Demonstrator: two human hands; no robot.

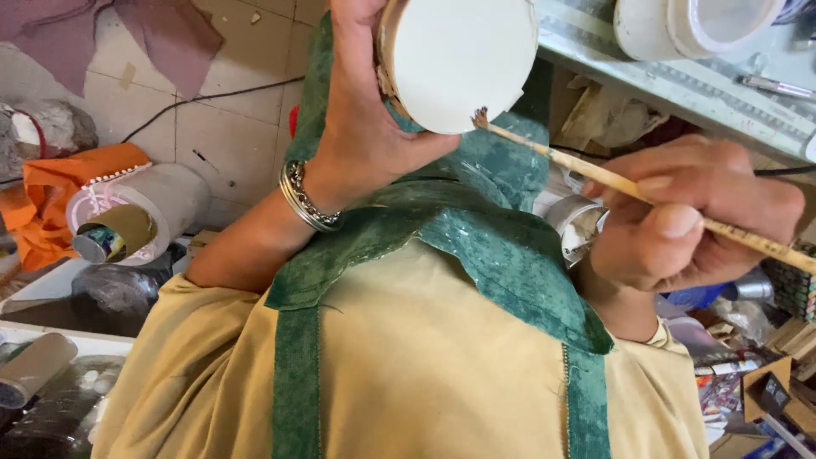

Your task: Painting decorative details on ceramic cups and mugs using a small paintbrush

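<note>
Disc (pixel 463 59) round, cream-white; left hand (pixel 365 127) grips it; right hand (pixel 688 217) pinches brush (pixel 561 157)

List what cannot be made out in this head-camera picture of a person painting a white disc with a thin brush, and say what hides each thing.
1. White disc: its top is cut off by the upper picture edge; its back is covered by the left hand.
2. Brush: its handle end runs off the right edge, and its middle is hidden in the right hand.
3. White tub on the shelf: cut off by the top edge.
4. The person's lap: covered by the green cloth.
</note>
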